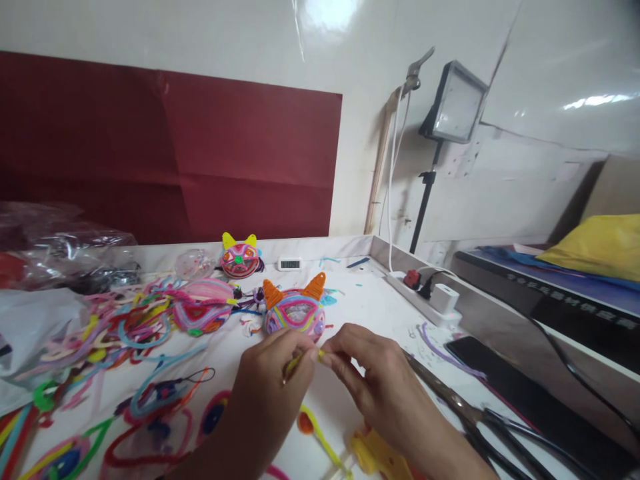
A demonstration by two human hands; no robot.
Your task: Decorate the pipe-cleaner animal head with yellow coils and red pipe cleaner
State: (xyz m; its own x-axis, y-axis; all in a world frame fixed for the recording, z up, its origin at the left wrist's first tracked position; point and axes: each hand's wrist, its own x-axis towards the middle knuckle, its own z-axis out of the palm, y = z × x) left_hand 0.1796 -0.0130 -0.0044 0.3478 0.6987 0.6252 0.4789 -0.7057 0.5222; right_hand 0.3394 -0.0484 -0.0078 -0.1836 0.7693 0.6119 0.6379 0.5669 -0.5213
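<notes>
My left hand [270,387] and my right hand [373,380] meet in a pinch over the white table [370,300]. Between their fingertips is a thin yellow pipe cleaner [295,363]. Its long end trails down past an orange coil [305,422] toward the front edge. Just behind my fingers stands a round multicoloured pipe-cleaner cat head with orange ears [295,308]. A second cat head with yellow ears [240,257] sits further back.
Loose coloured pipe cleaners and coiled shapes [125,333] cover the left of the table. Scissors [465,410] and a black phone [480,357] lie at the right, a power strip [425,293] behind them. A lamp on a stand [453,103] and plastic bags [60,247] are at the back.
</notes>
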